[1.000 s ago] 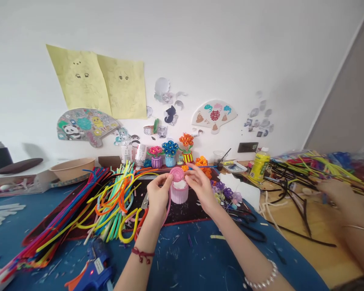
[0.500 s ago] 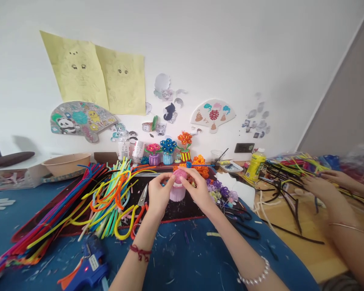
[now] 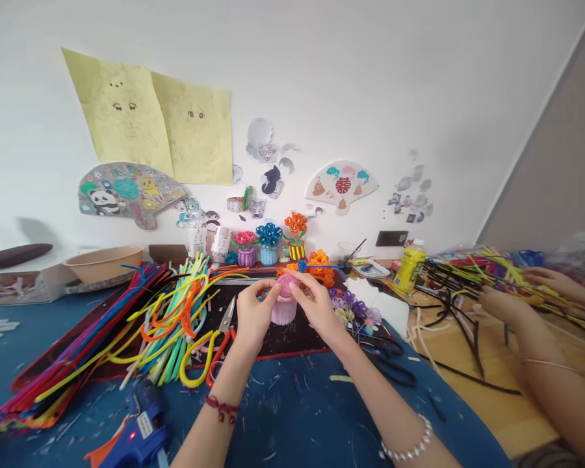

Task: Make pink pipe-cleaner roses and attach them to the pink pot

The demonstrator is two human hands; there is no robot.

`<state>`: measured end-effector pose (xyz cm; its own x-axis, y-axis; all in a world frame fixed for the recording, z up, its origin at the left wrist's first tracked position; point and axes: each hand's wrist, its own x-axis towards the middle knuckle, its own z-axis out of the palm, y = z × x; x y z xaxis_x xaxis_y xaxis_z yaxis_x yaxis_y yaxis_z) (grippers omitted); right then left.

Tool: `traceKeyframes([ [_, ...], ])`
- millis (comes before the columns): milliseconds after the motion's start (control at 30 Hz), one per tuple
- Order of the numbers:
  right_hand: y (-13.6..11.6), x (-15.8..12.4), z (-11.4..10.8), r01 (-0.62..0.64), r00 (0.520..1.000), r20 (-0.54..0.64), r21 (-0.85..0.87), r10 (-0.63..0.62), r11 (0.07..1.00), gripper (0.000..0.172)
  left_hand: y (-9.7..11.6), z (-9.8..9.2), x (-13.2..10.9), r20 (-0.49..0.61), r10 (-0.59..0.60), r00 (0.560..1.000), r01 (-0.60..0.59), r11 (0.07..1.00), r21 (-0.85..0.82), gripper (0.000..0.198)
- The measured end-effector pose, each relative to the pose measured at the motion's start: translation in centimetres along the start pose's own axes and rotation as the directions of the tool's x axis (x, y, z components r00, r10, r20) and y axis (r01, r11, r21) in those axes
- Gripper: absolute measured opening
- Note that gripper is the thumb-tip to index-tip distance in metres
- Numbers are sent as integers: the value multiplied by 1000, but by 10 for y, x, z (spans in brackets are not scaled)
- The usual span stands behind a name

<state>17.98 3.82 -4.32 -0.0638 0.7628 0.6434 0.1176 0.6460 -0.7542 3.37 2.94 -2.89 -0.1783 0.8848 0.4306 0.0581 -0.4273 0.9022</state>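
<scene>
A small pink ribbed pot [image 3: 284,312] stands on the dark mat in front of me. On its top sits a pink coiled disc [image 3: 287,285]. My left hand [image 3: 259,309] pinches the disc's left edge between thumb and fingers. From the right, my right hand [image 3: 316,305] presses fingers and thumb on the same disc. Scissors [image 3: 228,316] with red handles lie left of my left hand. Purple fuzzy flowers [image 3: 348,303] lie just beyond my right hand.
Coloured pipe cleaners [image 3: 175,318] spread across the left. A blue glue gun [image 3: 139,432] lies front left. Finished flower pots [image 3: 268,253] stand along the wall. A yellow bottle [image 3: 409,266] stands right. Another person's hands [image 3: 509,309] handle pipe cleaners far right.
Both my hands stay at the pink disc with hardly any movement. The other person's hands have shifted a little. The whole view has moved slightly.
</scene>
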Motion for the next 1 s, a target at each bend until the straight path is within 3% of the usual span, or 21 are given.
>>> traceKeyframes([
  [233, -5, 0, 5, -159, 984, -46, 235, 174, 959, 51, 4, 0, -1, 5, -25, 1000, 25, 998, -50, 21],
  [633, -4, 4, -6, -285, 933, -53, 497, 356, 820, 46, 15, -2, -3, -5, -175, 985, 167, 947, -274, 28],
  [1000, -1, 2, -5, -336, 899, -86, 493, 429, 803, 37, 15, -4, -1, -50, -228, 972, 197, 916, -349, 33],
])
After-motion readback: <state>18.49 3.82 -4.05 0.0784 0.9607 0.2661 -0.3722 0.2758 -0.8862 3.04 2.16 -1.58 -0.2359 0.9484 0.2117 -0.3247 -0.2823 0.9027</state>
